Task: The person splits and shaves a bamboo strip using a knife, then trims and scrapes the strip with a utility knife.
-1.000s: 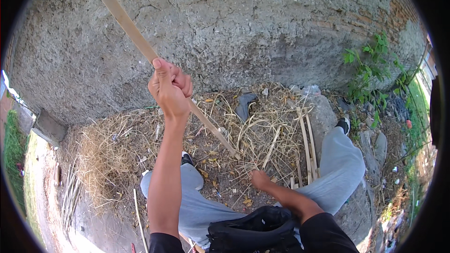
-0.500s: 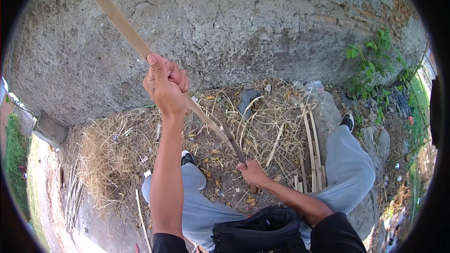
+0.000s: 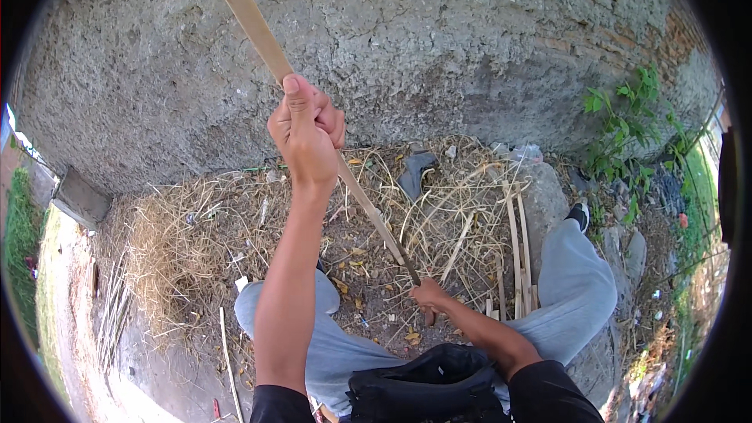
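My left hand [image 3: 308, 129] is closed around a long, flat, tan strip that looks like split bamboo [image 3: 249, 17], thumb up along it. The strip slants from the top edge, in front of the wall, down toward my right hand [image 3: 431, 295]. That hand is closed on a knife with a dark blade [image 3: 411, 269], and the end of its wooden handle [image 3: 429, 316] shows below my fist. The blade meets the strip's lower end; whether it is cutting in, I cannot tell.
A rough grey wall [image 3: 376, 55] rises ahead. Thin shavings [image 3: 164, 266] cover the ground, with cut strips [image 3: 519, 247] beside my right leg. A black bag [image 3: 427, 388] sits at my lap. A stone slab [image 3: 546, 196] and a green plant [image 3: 627, 117] are at right.
My left hand has moved right and slightly up with the strip, which now stands steeper. My right hand and the knife have shifted a little right and down; less blade shows.
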The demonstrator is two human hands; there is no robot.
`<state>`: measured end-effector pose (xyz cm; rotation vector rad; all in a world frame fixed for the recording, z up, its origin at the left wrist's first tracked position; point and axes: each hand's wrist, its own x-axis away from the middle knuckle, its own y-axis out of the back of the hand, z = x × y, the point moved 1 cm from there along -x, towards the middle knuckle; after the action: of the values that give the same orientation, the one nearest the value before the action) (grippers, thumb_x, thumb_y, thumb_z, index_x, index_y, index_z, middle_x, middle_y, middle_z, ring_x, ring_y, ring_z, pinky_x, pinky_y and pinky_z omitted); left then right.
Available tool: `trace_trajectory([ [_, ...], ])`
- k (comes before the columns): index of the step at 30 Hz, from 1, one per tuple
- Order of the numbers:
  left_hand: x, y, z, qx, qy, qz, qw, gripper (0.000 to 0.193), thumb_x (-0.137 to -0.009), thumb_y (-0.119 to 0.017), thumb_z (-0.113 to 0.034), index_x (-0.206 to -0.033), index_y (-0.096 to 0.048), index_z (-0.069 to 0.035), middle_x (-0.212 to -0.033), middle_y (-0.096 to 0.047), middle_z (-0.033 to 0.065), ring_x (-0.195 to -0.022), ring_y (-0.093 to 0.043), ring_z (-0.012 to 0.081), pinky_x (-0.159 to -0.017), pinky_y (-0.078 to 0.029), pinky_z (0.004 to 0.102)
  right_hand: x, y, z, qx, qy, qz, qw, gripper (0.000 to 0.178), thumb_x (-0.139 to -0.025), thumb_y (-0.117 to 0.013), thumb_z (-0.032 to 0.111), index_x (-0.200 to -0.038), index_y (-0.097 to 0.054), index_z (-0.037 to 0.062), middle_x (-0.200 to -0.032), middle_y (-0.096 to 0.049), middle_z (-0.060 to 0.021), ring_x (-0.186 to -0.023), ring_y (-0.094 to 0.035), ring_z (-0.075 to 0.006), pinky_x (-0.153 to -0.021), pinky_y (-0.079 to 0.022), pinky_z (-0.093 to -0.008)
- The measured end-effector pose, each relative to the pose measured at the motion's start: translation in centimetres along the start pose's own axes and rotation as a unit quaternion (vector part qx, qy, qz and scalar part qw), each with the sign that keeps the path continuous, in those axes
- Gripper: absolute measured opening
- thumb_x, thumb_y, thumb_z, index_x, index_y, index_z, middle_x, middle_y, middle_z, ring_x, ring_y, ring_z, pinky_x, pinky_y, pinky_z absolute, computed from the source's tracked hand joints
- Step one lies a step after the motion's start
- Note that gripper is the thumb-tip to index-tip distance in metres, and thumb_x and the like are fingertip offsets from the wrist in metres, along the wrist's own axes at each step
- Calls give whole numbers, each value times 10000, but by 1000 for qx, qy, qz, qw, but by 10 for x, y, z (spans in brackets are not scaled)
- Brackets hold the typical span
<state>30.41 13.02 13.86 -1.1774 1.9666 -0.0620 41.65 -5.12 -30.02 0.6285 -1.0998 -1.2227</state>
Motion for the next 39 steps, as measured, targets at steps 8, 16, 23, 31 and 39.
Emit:
trace_trajectory([
  [8,-1,-5,4,-41,-13,-11,999,495,-1002,-427,-452,-662,-371,-97,-526,-276,-40,-399,-236,55,-361,-179,242,20,85,76,-542,-214,7,812,216,-954,-448,141,-861,-577,-6,-583,-549,-81,-447,-552,-219,-436,-447,-366],
  [16,4,-30,5,32,37,5,999,511,-984,-429,-500,-665,-329,-114,-506,-221,-46,-397,-176,57,-379,-122,259,20,-108,-89,-24,-83,-74,994,247,-799,-573,180,-735,-684,-30,-720,-645,-219,-694,-650,-392,-767,-502,-506],
  [23,8,-14,1,-7,-5,16,1000,476,-1007,-423,-432,-674,-380,-95,-562,-298,-34,-406,-250,48,-360,-185,235,5,-35,-5,-223,-169,44,959,267,-805,-536,141,-792,-629,-109,-664,-629,-221,-607,-660,-288,-589,-535,-414],
  [31,6,-24,9,-20,-3,6,1000,486,-1003,-427,-443,-670,-376,-94,-550,-291,-38,-407,-242,49,-364,-183,238,-5,83,49,-621,-253,57,740,242,-947,-453,158,-884,-575,-41,-583,-555,-165,-467,-555,-271,-452,-454,-397],
  [39,5,-18,6,-28,-16,11,999,483,-1006,-425,-439,-669,-374,-96,-540,-280,-39,-408,-230,50,-371,-175,238,2,25,63,-228,-96,-275,929,304,-967,-455,216,-935,-653,-12,-696,-636,-217,-601,-643,-324,-532,-484,-442],
])
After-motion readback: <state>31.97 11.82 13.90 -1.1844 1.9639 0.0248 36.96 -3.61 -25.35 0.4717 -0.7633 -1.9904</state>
